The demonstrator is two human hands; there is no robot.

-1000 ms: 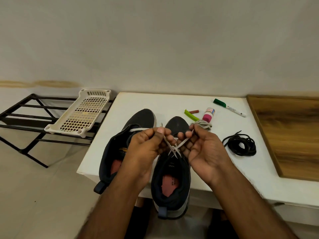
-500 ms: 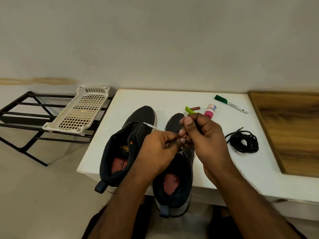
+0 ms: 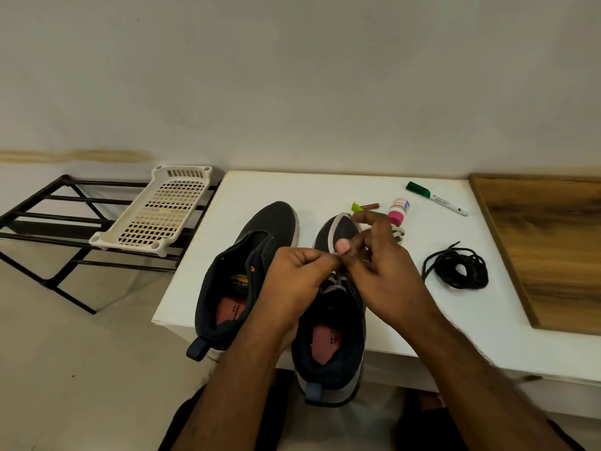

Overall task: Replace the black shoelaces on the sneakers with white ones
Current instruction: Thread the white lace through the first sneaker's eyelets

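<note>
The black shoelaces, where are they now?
In the head view, the black shoelaces lie coiled on the white table, right of the sneakers, near the wooden board.

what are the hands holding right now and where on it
Both hands pinch the white shoelace above the right-hand sneaker: the left hand and right hand each hold a free stretch of it near their touching fingertips.

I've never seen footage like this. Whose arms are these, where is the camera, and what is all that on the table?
No machine here: a person wears a camera on the head, looking down at their own hands. The left hand and right hand pinch a white lace over the right sneaker. The left sneaker stands beside it on the white table. Also there: coiled black laces, a green marker, a small pink-capped bottle. A tray sits on a rack to the left.
</note>
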